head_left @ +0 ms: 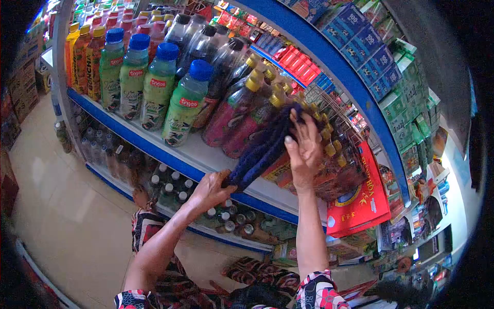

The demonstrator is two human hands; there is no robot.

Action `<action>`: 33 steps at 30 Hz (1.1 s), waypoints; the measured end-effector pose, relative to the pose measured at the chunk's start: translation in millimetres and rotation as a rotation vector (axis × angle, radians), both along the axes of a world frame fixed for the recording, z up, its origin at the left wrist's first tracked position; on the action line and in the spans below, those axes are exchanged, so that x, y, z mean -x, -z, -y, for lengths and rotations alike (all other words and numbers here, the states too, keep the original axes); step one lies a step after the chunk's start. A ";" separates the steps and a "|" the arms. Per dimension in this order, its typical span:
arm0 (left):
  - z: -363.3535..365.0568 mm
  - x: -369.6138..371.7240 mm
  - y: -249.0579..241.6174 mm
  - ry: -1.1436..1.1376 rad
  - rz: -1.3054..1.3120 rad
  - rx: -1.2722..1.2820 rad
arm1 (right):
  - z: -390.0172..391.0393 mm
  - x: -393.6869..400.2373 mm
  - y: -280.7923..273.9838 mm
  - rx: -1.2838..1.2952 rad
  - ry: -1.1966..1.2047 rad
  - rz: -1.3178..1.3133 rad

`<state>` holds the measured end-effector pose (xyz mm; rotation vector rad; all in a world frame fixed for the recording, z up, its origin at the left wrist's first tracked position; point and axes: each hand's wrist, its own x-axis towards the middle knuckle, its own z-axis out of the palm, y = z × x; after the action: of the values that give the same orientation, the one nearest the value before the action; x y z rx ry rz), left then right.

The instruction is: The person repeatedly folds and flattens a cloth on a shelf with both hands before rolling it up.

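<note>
A dark blue knitted cloth [263, 149] stretches diagonally in front of the bottles on the shelf. My left hand [210, 191] is closed around its lower end, near the shelf's blue edge. At the upper end is my right hand [305, 152], its fingers and thumb apart, with the fingertips against the cloth. Bottles with pink labels [236, 114] and yellow caps stand behind the cloth, partly hidden. To the left are green-labelled bottles with blue caps [183, 103]. Dark-liquid bottles with yellow caps [334, 167] fill the space beside my right hand.
The shelf's blue front edge [128, 123] runs below the bottles. Orange bottles [80, 59] stand at the far left. A red bag [359, 198] hangs at the right. White-capped bottles [170, 193] sit on the lower shelf. Blue cartons [360, 49] line the upper shelf.
</note>
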<state>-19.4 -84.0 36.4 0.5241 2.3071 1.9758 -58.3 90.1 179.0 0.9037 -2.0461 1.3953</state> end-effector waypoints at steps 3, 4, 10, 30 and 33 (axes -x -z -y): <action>2.3 2.0 4.6 -0.003 -0.046 0.069 | 14.3 0.4 6.8 -0.048 0.039 0.051; 3.4 1.9 4.6 0.043 -0.030 0.076 | 13.0 3.1 15.8 -0.017 0.041 0.069; 0.9 -2.5 14.4 0.155 -0.226 0.195 | 6.9 -5.5 66.2 -0.080 0.116 0.147; 1.1 -2.2 15.6 0.342 -0.126 0.340 | 14.7 -22.4 48.5 -0.516 0.247 0.064; 0.0 2.4 20.4 0.275 -0.235 0.368 | 12.9 -10.4 35.3 -0.459 0.232 -0.008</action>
<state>-21.8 -84.0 16.0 1.0143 2.4835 1.3918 -47.9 77.2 143.6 0.8086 -2.4240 0.8119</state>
